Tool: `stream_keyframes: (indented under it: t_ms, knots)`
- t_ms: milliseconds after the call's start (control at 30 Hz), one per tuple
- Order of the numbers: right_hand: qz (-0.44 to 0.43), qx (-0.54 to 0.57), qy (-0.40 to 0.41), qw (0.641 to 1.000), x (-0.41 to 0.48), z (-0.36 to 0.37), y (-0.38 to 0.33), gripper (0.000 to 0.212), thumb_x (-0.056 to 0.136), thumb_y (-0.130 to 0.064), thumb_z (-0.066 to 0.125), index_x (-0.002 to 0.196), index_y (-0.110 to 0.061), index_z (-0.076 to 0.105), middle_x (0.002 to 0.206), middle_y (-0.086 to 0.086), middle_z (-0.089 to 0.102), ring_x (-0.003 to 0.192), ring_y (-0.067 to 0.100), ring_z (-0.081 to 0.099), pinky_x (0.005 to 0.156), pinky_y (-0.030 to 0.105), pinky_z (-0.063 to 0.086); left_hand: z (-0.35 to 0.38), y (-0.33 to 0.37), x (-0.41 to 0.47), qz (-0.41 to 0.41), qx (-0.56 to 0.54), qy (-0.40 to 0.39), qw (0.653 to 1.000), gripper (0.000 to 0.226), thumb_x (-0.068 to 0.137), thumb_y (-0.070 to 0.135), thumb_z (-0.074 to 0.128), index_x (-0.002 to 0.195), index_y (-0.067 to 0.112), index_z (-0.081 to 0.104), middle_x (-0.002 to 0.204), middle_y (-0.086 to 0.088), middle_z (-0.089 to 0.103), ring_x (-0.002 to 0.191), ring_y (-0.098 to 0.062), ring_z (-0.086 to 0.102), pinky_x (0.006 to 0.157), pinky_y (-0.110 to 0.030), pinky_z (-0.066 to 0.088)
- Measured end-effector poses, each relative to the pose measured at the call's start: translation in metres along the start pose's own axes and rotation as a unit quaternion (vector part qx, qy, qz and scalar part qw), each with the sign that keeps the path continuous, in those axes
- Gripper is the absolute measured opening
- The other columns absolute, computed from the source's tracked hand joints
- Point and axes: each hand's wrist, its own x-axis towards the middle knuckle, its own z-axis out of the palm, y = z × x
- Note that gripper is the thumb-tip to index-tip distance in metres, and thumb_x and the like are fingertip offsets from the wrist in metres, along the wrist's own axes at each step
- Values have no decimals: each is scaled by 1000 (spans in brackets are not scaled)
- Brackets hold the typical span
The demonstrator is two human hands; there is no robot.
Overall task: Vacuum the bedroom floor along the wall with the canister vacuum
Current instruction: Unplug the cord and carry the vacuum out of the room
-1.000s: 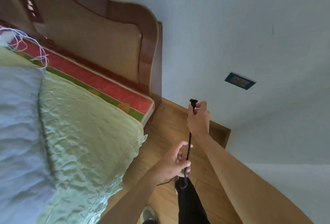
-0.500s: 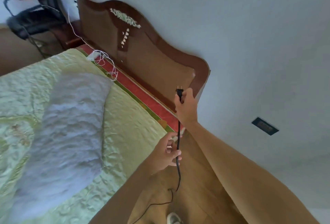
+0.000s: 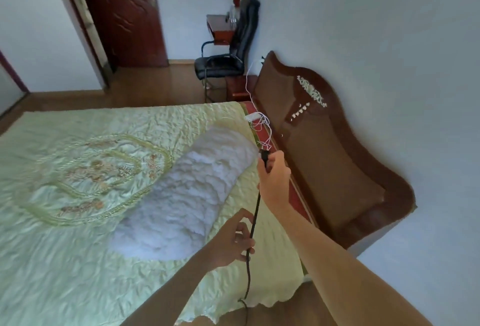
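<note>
My right hand is raised over the bed and grips a black power plug at the end of a black cord. The cord runs down from the plug through my left hand, whose fingers curl loosely around it, and on towards the wooden floor at the bottom of the view. The canister vacuum is out of sight.
A bed with a green quilt and a white fluffy pillow fills the left. Its wooden headboard stands against the pale wall. White cables, a black office chair and a brown door lie beyond.
My view has swung left from the wall socket and floor corner to the bed and the far side of the room. Both hands keep hold of the cord and plug.
</note>
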Motion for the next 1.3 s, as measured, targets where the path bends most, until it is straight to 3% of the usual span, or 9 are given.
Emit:
stream_keyframes:
  t_ms: [100, 267, 367, 533, 733, 933, 1100, 1300]
  knots:
    - [-40, 22, -42, 998, -8, 23, -17, 21, 98, -15, 58, 87, -9, 42, 55, -6, 40, 44, 11, 35, 43, 39, 32, -11, -4, -23, 1, -10, 43, 999, 30, 93, 1, 62, 114, 19, 50, 78, 1, 49, 76, -21, 64, 73, -42, 57]
    - [-90, 60, -115, 987, -29, 76, -59, 23, 99, -15, 56, 87, -12, 37, 54, -6, 40, 42, 12, 37, 39, 44, 43, -40, -10, -69, 18, -24, 124, 992, 30, 94, 3, 62, 108, 28, 52, 88, -4, 51, 76, -23, 65, 76, -46, 58]
    - [-125, 82, -148, 977, -48, 109, -93, 22, 98, -8, 57, 87, -9, 37, 54, -6, 39, 44, 9, 37, 43, 29, 32, -63, -15, -106, 31, -31, 176, 983, 29, 94, 5, 61, 108, 28, 52, 91, -3, 53, 79, -25, 67, 77, -48, 58]
    - [-157, 119, -226, 954, -100, 175, -162, 24, 97, -8, 58, 87, -8, 36, 53, -7, 39, 43, 8, 40, 42, 25, 28, -100, -26, -184, 42, -45, 286, 956, 30, 95, 1, 58, 113, 24, 51, 92, -5, 51, 77, -22, 67, 72, -40, 60]
    - [-204, 168, -307, 914, -207, 254, -252, 21, 96, -9, 60, 88, -3, 41, 54, -7, 43, 45, 9, 44, 44, 21, 25, -142, -57, -304, 48, -66, 395, 915, 31, 94, 2, 58, 109, 28, 51, 89, -3, 51, 75, -21, 65, 74, -46, 61]
    - [-214, 203, -387, 874, -348, 316, -333, 20, 96, -10, 60, 88, -6, 43, 55, -6, 43, 44, 9, 38, 46, 36, 34, -172, -109, -438, 39, -108, 482, 868, 33, 92, -1, 58, 114, 22, 50, 89, -4, 53, 74, -22, 66, 77, -56, 60]
    - [-213, 206, -455, 840, -456, 355, -382, 26, 96, -16, 61, 86, -19, 36, 55, -5, 44, 45, 27, 42, 40, 50, 45, -187, -153, -532, 33, -140, 532, 835, 34, 92, -4, 57, 108, 25, 51, 89, -7, 52, 73, -24, 66, 74, -53, 60]
    - [-221, 209, -508, 806, -560, 376, -434, 25, 96, -15, 60, 86, -15, 38, 51, -6, 44, 42, 21, 39, 41, 51, 44, -194, -187, -623, 26, -150, 585, 797, 32, 93, -7, 55, 110, 18, 47, 89, -10, 50, 74, -28, 64, 67, -43, 60]
